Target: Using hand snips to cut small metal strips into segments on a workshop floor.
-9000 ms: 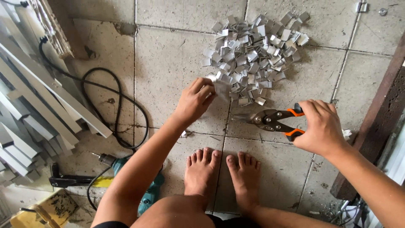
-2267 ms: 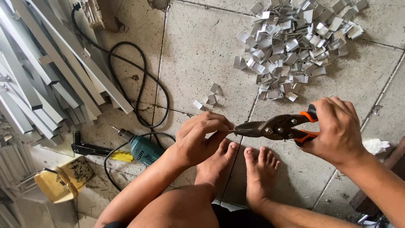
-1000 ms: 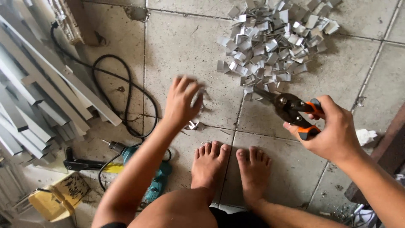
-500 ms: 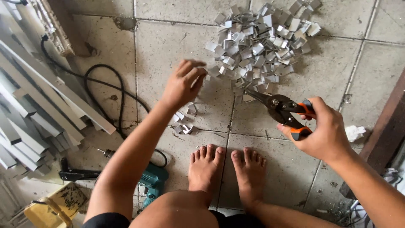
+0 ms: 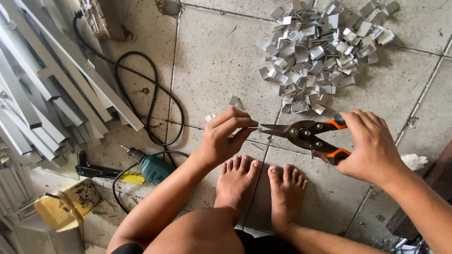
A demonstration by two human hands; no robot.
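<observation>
We squat barefoot on the tiled floor (image 5: 216, 61). Our left hand (image 5: 223, 138) pinches a small metal piece (image 5: 253, 127) by one end, so its free edge reaches the snips' blades. Our right hand (image 5: 369, 146) is wrapped round the orange-handled tin snips (image 5: 306, 135), handles spread, blades parted. At one o'clock lies the pile of cut metal pieces (image 5: 320, 51). At eight o'clock a yellow tub (image 5: 63, 207) holds what look like small screws, beside a teal drill (image 5: 150, 167).

Worn grey floor tiles (image 5: 221, 51), stacked pale metal profiles (image 5: 52, 94), perhaps aluminium.
</observation>
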